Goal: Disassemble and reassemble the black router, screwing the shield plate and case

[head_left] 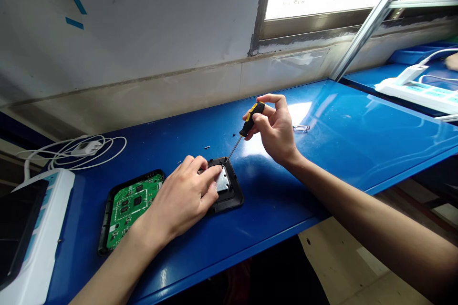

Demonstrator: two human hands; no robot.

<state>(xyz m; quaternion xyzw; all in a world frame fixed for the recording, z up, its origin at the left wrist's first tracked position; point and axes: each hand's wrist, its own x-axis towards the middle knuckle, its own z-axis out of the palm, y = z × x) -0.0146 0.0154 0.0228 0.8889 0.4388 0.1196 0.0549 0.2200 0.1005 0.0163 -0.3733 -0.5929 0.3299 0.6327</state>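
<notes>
Head cam view, so here goes: a black and yellow screwdriver [253, 115] is gripped by the right hand [278, 131], fingers closed around the handle, shaft slanted down to the far edge of a black cover [236, 196]. That cover is laid on the blue table [229, 243], pretty much under both hands. A silvery metal plate [222, 180] is seated in it and touched by the fingers of the left hand [184, 190]; whether anything's actually pinched there can't be told. Just to the left, a green circuit board [134, 200] is held in a black housing [103, 228], partly hidden by the left hand and forearm. Some tiny screws [207, 147] are scattered beyond the cover. Over at the far left, a coiled white cable [119, 152] can be seen behind a white power strip [53, 219].
</notes>
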